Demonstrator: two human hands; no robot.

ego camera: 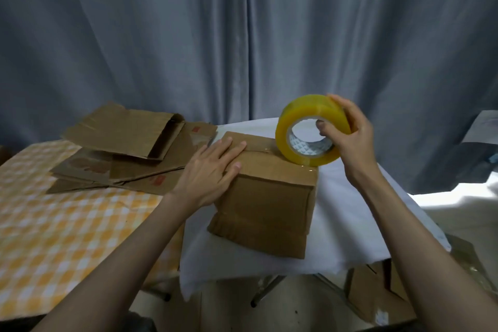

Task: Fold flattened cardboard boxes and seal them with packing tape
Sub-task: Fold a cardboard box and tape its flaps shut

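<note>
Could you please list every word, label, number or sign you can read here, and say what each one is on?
No text can be read.
Red stamps on the flattened cardboard pile: too blurred to read.
Inner core of the tape roll, held by the right hand: a printed triangle pattern only, no words.
</note>
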